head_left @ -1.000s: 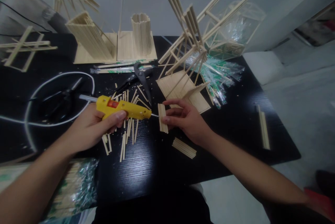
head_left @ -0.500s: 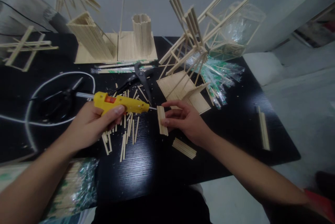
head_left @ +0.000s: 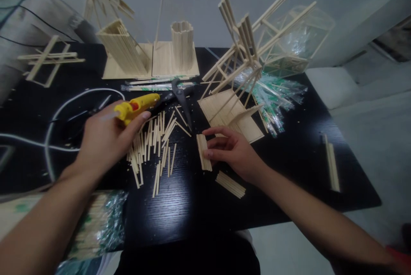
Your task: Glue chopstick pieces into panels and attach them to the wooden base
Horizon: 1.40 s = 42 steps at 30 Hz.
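My left hand (head_left: 107, 131) is closed round a yellow hot glue gun (head_left: 138, 107), its nozzle pointing up and to the right, away from the sticks. With thumb and fingers, my right hand (head_left: 233, 150) grips a small panel of short wooden sticks (head_left: 203, 151) laid side by side. A second stick panel (head_left: 230, 184) lies flat on the black table just below that hand. Between my hands a heap of loose short sticks (head_left: 154, 138) is spread out. Beyond it rest dark-handled cutters (head_left: 181, 99).
A stick tower on a board (head_left: 182, 48) and a slanted stick box (head_left: 123, 48) stand at the back. Right of them rises a frame of sticks (head_left: 245, 56) beside plastic wrappers (head_left: 279, 91). A white cable (head_left: 48, 138) loops at left; packed sticks (head_left: 96, 223) lie near front.
My left hand has drawn the glue gun left and up, away from the held stick panel, turning its nozzle upward. My right hand keeps its hold. The whole view has shifted slightly.
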Each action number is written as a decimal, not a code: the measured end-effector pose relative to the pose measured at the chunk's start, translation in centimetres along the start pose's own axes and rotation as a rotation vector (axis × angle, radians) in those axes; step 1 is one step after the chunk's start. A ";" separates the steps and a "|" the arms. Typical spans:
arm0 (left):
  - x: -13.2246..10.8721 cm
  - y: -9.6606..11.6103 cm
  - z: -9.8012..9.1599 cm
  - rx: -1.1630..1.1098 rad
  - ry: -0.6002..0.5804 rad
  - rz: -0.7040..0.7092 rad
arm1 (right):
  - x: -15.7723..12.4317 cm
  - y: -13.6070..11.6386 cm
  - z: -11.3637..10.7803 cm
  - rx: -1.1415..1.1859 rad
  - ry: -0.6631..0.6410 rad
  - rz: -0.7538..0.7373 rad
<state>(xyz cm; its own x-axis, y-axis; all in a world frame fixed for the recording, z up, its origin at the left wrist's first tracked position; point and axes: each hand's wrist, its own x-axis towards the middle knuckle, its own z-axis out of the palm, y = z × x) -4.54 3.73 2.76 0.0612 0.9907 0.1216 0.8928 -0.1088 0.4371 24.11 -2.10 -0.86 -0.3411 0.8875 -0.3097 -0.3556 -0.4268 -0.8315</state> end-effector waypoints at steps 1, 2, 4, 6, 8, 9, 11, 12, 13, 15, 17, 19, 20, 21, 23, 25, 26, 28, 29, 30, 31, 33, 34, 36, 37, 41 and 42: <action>0.3 -0.2 -0.1 0.103 0.006 0.053 | 0.0 0.0 0.0 -0.007 0.010 0.001; 0.5 -0.4 -0.1 0.174 -0.002 0.094 | 0.0 0.0 0.0 -0.014 0.017 0.000; 0.9 -0.7 -0.1 0.218 -0.034 0.145 | 0.0 -0.1 -0.1 -0.031 0.029 0.002; 1.1 -0.8 0.1 0.200 -0.075 0.177 | 0.0 -0.1 -0.1 -0.043 0.036 0.003; 1.0 -0.9 0.3 0.170 -0.107 0.209 | 0.0 0.0 -0.1 -0.050 0.041 0.000; 1.0 -0.9 0.4 0.161 -0.115 0.222 | 0.0 0.0 -0.1 -0.054 0.045 -0.001; 0.9 -1.0 0.6 0.154 -0.132 0.257 | 0.0 0.1 -0.2 -0.062 0.055 0.003; 0.8 -1.2 0.8 0.153 -0.143 0.276 | 0.0 0.1 -0.2 -0.066 0.060 0.005; 0.8 -1.3 0.9 0.152 -0.155 0.294 | 0.0 0.1 -0.2 -0.068 0.064 0.009; 0.7 -1.7 1.3 0.148 -0.182 0.322 | 0.1 0.1 -0.1 -0.073 0.068 0.014; 0.6 -1.8 1.4 0.136 -0.190 0.337 | 0.1 0.0 -0.1 -0.077 0.069 0.013; 0.4 -1.5 1.1 0.120 -0.162 0.353 | 0.1 0.0 -0.1 -0.079 0.070 0.015; 0.3 -1.2 0.8 0.109 -0.137 0.365 | 0.1 0.0 -0.1 -0.077 0.072 0.014; 0.1 -0.9 0.4 0.096 -0.115 0.386 | 0.1 0.0 -0.2 -0.075 0.074 0.016; -0.3 -0.2 -0.5 0.050 -0.160 0.470 | 0.1 0.0 -0.2 -0.070 0.073 0.018; -0.8 0.6 -1.4 -0.023 -0.366 0.578 | 0.0 0.0 -0.2 -0.067 0.065 0.019; -1.0 0.9 -1.7 -0.050 -0.458 0.611 | 0.0 0.0 -0.2 -0.067 0.060 0.019; -1.7 1.4 -2.3 -0.058 -0.580 0.639 | 0.0 0.0 -0.2 -0.067 0.057 0.017; -2.1 1.6 -2.4 -0.037 -0.607 0.641 | 0.0 0.0 -0.2 -0.067 0.059 0.015; -2.5 1.7 -2.5 -0.004 -0.617 0.640 | 0.0 0.0 -0.1 -0.069 0.060 0.011; -2.9 1.7 -2.5 0.034 -0.612 0.641 | 0.0 0.0 -0.1 -0.071 0.059 0.009; -3.8 1.6 -2.3 0.112 -0.562 0.622 | 0.0 0.0 -0.1 -0.074 0.060 0.001; -4.2 1.5 -2.1 0.141 -0.530 0.609 | -0.1 -0.1 -0.2 -0.074 0.060 -0.003; -4.9 1.1 -1.7 0.183 -0.485 0.582 | -0.2 -0.1 -0.1 -0.071 0.062 -0.009; -5.2 0.9 -1.5 0.197 -0.473 0.574 | -0.2 -0.1 -0.1 -0.068 0.061 -0.013; -6.1 0.1 -0.7 0.206 -0.449 0.583 | -0.3 -0.2 -0.1 -0.057 0.048 -0.023; -6.3 -0.1 -0.6 0.208 -0.449 0.589 | -0.3 -0.1 -0.2 -0.058 0.047 -0.025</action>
<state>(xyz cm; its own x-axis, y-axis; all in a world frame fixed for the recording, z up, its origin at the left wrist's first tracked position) -5.27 -2.52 2.54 0.6885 0.7168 -0.1103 0.7192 -0.6555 0.2304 24.40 -2.28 -0.73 -0.2912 0.9057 -0.3082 -0.3125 -0.3945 -0.8641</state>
